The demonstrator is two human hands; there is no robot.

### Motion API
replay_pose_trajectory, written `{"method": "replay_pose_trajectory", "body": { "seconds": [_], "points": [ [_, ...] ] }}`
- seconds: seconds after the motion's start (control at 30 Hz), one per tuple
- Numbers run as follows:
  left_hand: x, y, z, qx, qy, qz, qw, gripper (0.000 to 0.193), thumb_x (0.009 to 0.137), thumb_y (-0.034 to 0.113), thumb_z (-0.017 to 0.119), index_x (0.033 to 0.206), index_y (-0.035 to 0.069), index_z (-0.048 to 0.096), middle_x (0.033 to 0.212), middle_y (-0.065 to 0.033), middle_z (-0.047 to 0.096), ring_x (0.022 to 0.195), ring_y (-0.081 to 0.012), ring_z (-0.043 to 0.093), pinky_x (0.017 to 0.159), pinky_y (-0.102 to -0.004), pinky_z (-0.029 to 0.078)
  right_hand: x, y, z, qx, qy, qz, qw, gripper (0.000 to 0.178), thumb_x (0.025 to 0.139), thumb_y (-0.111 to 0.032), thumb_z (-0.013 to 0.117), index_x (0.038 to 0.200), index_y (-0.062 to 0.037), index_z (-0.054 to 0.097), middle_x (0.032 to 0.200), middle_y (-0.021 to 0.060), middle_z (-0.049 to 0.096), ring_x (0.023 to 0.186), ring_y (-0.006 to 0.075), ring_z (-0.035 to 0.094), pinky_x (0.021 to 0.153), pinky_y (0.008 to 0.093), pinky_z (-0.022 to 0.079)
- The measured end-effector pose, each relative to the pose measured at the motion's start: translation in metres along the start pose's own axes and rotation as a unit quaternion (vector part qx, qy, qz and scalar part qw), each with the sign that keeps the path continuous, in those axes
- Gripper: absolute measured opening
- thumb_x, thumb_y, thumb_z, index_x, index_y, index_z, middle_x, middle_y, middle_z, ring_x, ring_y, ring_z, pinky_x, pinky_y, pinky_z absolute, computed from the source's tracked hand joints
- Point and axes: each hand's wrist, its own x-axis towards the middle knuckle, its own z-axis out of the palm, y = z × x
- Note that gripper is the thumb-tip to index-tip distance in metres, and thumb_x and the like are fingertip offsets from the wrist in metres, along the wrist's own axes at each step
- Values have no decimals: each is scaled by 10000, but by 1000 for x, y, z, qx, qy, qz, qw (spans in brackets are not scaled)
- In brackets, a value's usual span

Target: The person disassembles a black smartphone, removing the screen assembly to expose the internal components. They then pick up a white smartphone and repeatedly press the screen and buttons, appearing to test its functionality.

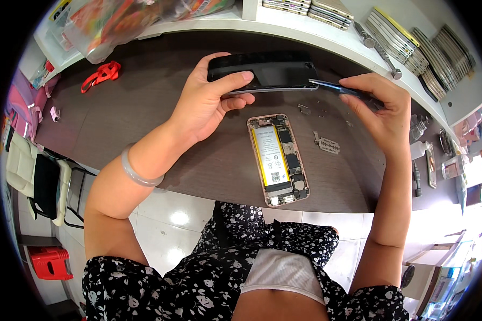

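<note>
My left hand (211, 93) grips a phone with a black glass front (276, 69) by its left end, thumb across the glass and fingers beneath. In my right hand (377, 101) is a pair of dark blue tweezers (332, 86), pinched between thumb and fingers. Their tips meet the phone's right end; whether they grip anything there I cannot tell. Below, on the dark desk (209, 166), lies an opened phone body (277, 160) with its battery and boards bare. Right of it rest a razor blade (328, 144) and a small metal part (303, 109), with tiny bits scattered around.
Stacks of phones (391, 35) and a metal watch (383, 53) lie on the white shelf behind. A red strap (102, 76) is at the far left. Plastic bags (112, 24) sit at the back left. Bottles (420, 150) and a small dark tool (417, 179) stand or lie at right.
</note>
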Motion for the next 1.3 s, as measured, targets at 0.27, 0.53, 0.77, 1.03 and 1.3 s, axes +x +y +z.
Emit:
{"method": "replay_pose_trajectory", "body": {
  "seconds": [0.27,0.53,0.77,1.03,1.3],
  "points": [
    [-2,1,3,17,1,26,1000,645,807,41,752,1302,20,337,967,-136,628,688,-217,684,575,-265,570,-1,0,9,-1,-19,-12,1000,220,711,51,725,922,-12,723,860,87,699,727,180,663,569,260,518],
    [-2,-3,3,45,3,68,997,624,815,37,746,1283,35,333,951,-121,625,677,-217,680,563,-265,556,-3,-7,17,-16,-18,0,1000,203,730,43,724,922,-22,724,873,82,692,720,185,664,580,268,555],
    [-3,-2,6,48,-3,71,996,611,818,24,739,1280,54,340,954,-115,630,672,-219,677,561,-272,550,-4,-7,16,-14,-17,-9,1000,210,725,56,722,921,-22,724,850,84,684,700,195,663,584,271,553],
    [-3,-2,3,40,-26,66,997,606,818,11,731,1287,63,350,956,-116,638,675,-221,681,564,-274,556,-2,-2,12,14,-37,-28,999,210,721,54,727,920,-12,721,837,90,686,700,182,663,589,265,542],
    [-3,-3,2,59,-21,52,997,612,816,5,729,1295,59,352,957,-121,645,674,-218,680,561,-279,551,-4,-2,10,12,-68,-19,997,191,723,49,731,907,-3,715,840,84,686,700,184,662,598,271,544]
  ]
}}
